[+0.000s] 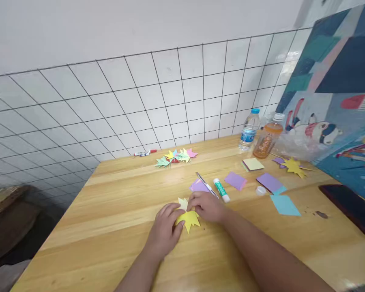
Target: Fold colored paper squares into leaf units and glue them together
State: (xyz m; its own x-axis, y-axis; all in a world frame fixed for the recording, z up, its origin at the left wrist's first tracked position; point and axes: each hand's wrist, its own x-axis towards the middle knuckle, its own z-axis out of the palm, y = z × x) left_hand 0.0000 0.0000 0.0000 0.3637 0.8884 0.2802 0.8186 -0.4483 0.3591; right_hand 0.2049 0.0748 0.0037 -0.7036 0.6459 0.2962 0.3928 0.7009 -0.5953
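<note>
A yellow paper leaf (190, 220) with pointed, jagged edges lies on the wooden table (121, 211); its far part is paler, as if folded back. My left hand (165, 229) holds its left edge, with the index finger on top and the thumb along the near side. The fingers of my right hand (207, 205) are curled together and press on the leaf's right side near the fold line. The fingertips of that hand are partly hidden. Just beyond it lie a glue stick (221, 190), a pen (207, 185) and purple paper (198, 186).
Coloured paper leaves (182, 156) and markers (145, 153) lie at the back. Paper squares (253, 164), a white cap (260, 190), a yellow star-shaped cutout (294, 167) and a black phone (349, 207) are right. A water bottle (249, 130) and orange drink bottle (268, 138) stand behind.
</note>
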